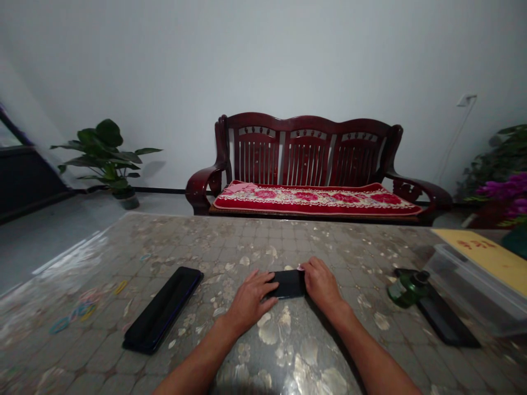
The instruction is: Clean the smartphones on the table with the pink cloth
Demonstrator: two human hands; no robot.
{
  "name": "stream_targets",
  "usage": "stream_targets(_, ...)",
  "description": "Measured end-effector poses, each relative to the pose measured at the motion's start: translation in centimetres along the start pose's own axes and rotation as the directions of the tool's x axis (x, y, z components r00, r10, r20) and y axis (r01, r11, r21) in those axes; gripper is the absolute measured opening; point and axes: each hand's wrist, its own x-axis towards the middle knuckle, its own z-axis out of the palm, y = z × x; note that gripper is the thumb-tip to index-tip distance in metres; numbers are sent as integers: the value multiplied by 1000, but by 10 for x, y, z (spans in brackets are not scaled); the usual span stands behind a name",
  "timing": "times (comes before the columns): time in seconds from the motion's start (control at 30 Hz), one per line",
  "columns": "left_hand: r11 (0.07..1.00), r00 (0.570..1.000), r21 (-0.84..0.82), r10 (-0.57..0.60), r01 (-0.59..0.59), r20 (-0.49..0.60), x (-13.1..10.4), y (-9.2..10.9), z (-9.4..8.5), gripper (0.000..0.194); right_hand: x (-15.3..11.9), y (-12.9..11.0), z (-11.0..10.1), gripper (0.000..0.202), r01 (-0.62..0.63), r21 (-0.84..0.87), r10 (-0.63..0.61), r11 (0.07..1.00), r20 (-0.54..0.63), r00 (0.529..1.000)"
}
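A dark flat rectangular object point(289, 284), like a phone, lies on the patterned tablecloth point(272, 321) in front of me. My left hand point(252, 299) rests on its left end with the fingers apart. At its right end is my right hand point(321, 284), its fingers closed together around a small whitish bit point(300, 267) by the top right corner. What that bit is, I cannot make out.
A long black case point(163, 310) lies left, with coloured bands point(87, 307) beyond it. To the right are a green bottle point(407, 289), a dark flat object point(448, 318) and a clear plastic box point(480, 291) under yellow card point(486, 255). A wooden bench point(308, 148) stands behind.
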Motion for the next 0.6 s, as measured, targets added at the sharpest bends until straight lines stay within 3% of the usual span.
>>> stream_targets(0.23, 999, 999, 3, 39, -39, -3, 1, 0, -2, 34, -5, -23, 9, 30, 191, 82, -191, 978, -10, 982)
stream_targets(0.47, 1000, 1000, 0, 16, -16, -5, 0, 2, -3, 35, -2, 11, -1, 32, 13, 10, -12, 1000, -37, 999)
stream_targets(0.6, 1000, 1000, -5, 21, -22, -12, 1, 3, -3, 34, -5, 10, 3, 32, 39, 36, -37, 999, -51, 998)
